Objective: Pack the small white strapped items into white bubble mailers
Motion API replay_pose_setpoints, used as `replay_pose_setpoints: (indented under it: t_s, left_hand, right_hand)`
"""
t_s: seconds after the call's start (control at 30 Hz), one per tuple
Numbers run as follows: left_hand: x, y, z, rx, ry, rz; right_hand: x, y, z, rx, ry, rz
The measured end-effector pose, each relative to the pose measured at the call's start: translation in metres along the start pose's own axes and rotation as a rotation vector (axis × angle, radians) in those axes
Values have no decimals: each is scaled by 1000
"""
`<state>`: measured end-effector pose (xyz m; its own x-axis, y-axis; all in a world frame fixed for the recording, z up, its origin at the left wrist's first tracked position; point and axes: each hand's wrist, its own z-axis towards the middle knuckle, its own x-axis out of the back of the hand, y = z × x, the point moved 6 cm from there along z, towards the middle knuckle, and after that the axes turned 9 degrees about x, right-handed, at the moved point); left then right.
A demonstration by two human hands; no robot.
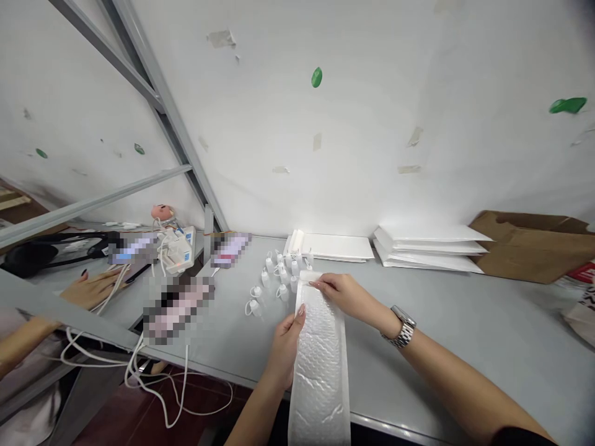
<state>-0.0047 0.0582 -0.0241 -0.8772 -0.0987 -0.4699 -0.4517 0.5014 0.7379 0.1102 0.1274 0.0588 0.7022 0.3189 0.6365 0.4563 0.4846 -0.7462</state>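
A long white bubble mailer (320,371) stretches from the table's front edge toward the small bottles. My left hand (287,347) grips its left edge, thumb on top. At the far end, my right hand (341,292) pinches the mailer near its flap; a metal-band watch is on that wrist. Just beyond and to the left, several small white squeeze bottles (282,292) with looped caps stand on the grey table (418,310). What is inside the mailer, if anything, is hidden.
Flat white mailers (341,246) lie by the wall, with a thicker stack (432,244) and a brown paper bag (534,248) farther right. Left are blurred phones, white cables (162,390), a metal frame (171,124) and another person's hand (90,290).
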Motion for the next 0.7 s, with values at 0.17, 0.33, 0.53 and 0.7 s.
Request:
replay_pose_setpoints:
  t_s: [0.17, 0.33, 0.53, 0.7]
  left_hand:
    - [1, -4, 1, 17, 0, 26]
    - [10, 0, -3, 59, 89, -1]
    - [13, 3, -7, 92, 72, 36]
    - [14, 0, -3, 77, 75, 70]
  right_hand:
    - [-10, -2, -2, 11, -229, -65]
    - [26, -4, 21, 110, 137, -201]
    - [41, 46, 57, -17, 337, -116]
    - [17, 79, 74, -44, 320, -31]
